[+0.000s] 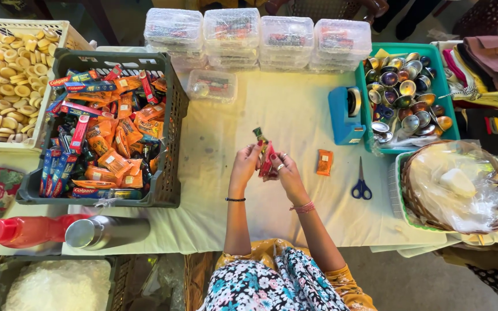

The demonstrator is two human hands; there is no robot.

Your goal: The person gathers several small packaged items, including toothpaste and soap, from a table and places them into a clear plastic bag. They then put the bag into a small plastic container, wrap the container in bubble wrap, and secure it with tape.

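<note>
Left hand (245, 164): fingers closed on a small green-topped sachet (259, 135), raised above the cloth-covered bench (295, 115).
Right hand (283, 168): pinching a slim red packet (267, 163), touching the left.
Nearby: orange sachet (324, 162), blue-handled scissors (361, 183).

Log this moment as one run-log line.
left hand: holds small bottle | right hand: holds red packet | scissors, orange sachet: on table
</note>
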